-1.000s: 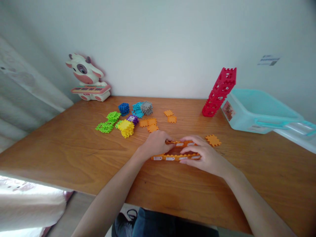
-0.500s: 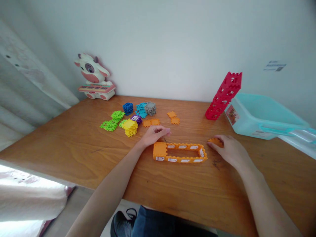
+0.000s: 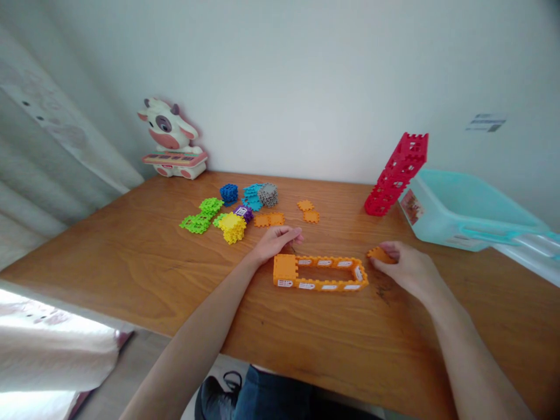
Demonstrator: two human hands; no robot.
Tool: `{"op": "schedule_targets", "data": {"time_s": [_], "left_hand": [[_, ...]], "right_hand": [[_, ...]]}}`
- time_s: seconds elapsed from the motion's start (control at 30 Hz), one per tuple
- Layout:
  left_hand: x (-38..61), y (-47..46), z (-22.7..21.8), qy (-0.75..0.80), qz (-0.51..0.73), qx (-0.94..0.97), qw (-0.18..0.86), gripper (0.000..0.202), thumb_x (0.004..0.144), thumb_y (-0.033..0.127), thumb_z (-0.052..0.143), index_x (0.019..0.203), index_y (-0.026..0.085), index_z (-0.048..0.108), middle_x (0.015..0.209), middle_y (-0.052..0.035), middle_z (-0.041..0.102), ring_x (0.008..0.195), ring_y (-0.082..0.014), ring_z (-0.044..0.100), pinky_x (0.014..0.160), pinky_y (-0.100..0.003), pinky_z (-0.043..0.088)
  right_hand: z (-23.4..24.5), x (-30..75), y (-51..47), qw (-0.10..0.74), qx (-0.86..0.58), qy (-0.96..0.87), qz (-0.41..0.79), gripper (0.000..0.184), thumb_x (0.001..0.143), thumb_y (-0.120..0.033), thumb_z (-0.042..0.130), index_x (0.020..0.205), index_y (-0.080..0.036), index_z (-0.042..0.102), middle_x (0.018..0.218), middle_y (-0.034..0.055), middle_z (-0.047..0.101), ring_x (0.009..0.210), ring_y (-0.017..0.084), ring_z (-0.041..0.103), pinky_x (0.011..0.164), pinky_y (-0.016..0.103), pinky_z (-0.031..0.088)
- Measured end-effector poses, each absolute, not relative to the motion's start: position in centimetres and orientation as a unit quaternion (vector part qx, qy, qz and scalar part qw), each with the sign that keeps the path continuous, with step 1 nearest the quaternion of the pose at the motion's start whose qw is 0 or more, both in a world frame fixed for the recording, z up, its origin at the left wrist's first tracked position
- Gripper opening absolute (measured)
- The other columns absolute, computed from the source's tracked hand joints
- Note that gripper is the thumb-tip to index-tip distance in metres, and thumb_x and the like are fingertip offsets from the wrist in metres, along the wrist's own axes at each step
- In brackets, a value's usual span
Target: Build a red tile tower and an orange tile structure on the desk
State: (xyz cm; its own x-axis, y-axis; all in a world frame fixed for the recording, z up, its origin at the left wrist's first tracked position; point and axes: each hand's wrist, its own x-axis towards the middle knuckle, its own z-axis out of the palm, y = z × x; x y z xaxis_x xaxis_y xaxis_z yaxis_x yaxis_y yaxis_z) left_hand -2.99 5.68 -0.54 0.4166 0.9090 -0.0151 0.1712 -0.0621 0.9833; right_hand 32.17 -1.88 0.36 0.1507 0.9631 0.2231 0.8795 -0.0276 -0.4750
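Note:
A low, long frame of orange interlocking tiles (image 3: 332, 285) with white window pieces stands on the table. One flat tile covers its left end, and the rest of its top is uncovered. Just behind that left end rests my left hand (image 3: 276, 240), fingers curled and thumb against them, with nothing visible in it. To the right of the frame, my right hand (image 3: 406, 265) pinches a flat orange interlocking tile (image 3: 380, 255), which is partly covered by the fingers and appears slightly tilted above the table.
Loose orange tiles (image 3: 311, 217) lie behind the frame. Yellow (image 3: 233, 226), green (image 3: 199, 222), blue (image 3: 228, 193) and grey (image 3: 268, 195) tiles are grouped back left. A red tile tower (image 3: 394, 175) leans near a turquoise bin (image 3: 455, 227). A cow-shaped toy keyboard (image 3: 174, 157) stands far left.
The orange tile in my right hand is tipped up and a little more to the left. My left hand and the orange frame hold their places; the whole view has shifted slightly.

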Motion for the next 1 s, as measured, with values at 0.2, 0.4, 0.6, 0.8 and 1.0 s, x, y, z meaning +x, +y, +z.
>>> {"op": "schedule_targets", "data": {"time_s": [0.2, 0.4, 0.6, 0.8, 1.0], "left_hand": [[-3.3, 5.2, 0.9, 0.396, 0.358, 0.651, 0.54, 0.053, 0.087, 0.067, 0.063, 0.093, 0.016, 0.077, 0.102, -0.0092, 0.078, 0.091, -0.0179, 0.069, 0.082, -0.029, 0.052], [-3.5, 3.1, 4.0, 0.313, 0.257, 0.82, 0.405, 0.039, 0.088, 0.054, 0.07, 0.107, 0.019, 0.074, 0.103, -0.0063, 0.075, 0.092, -0.0182, 0.067, 0.085, -0.031, 0.051], [-3.4, 1.7, 5.3, 0.275, 0.123, 0.906, 0.297, 0.064, 0.078, 0.063, 0.078, 0.126, 0.022, 0.068, 0.115, -0.0077, 0.072, 0.102, -0.0249, 0.066, 0.092, -0.036, 0.05], [-3.5, 1.6, 5.5, 0.26, 0.109, 0.926, 0.251, 0.059, 0.085, 0.058, 0.075, 0.13, 0.021, 0.066, 0.113, -0.009, 0.072, 0.102, -0.0256, 0.068, 0.09, -0.034, 0.049], [-3.4, 1.4, 5.7, 0.255, 0.123, 0.93, 0.233, 0.057, 0.086, 0.054, 0.075, 0.13, 0.021, 0.065, 0.11, -0.0087, 0.073, 0.1, -0.0253, 0.069, 0.088, -0.034, 0.05]], "right_hand": [[2.7, 28.9, -3.0, 0.418, -0.641, -0.636, 0.099, 0.042, 0.08, -0.05, 0.074, 0.111, -0.022, 0.07, 0.109, 0.0114, 0.078, 0.096, 0.03, 0.074, 0.089, 0.048, 0.06], [4.4, 25.3, -4.6, 0.416, -0.433, -0.791, 0.119, 0.029, 0.087, -0.031, 0.074, 0.115, -0.025, 0.068, 0.121, 0.0094, 0.073, 0.112, 0.026, 0.07, 0.101, 0.045, 0.056], [3.8, 23.2, -5.1, 0.337, -0.383, -0.853, 0.108, 0.036, 0.087, -0.024, 0.07, 0.123, -0.027, 0.065, 0.124, 0.0086, 0.071, 0.113, 0.025, 0.07, 0.098, 0.043, 0.059], [3.6, 23.0, -5.1, 0.306, -0.39, -0.863, 0.099, 0.036, 0.089, -0.026, 0.069, 0.124, -0.028, 0.063, 0.125, 0.0073, 0.072, 0.114, 0.025, 0.07, 0.101, 0.047, 0.056], [3.7, 22.9, -5.2, 0.312, -0.392, -0.858, 0.108, 0.036, 0.092, -0.024, 0.065, 0.128, -0.029, 0.061, 0.128, 0.0072, 0.072, 0.117, 0.025, 0.069, 0.102, 0.048, 0.055]]}}
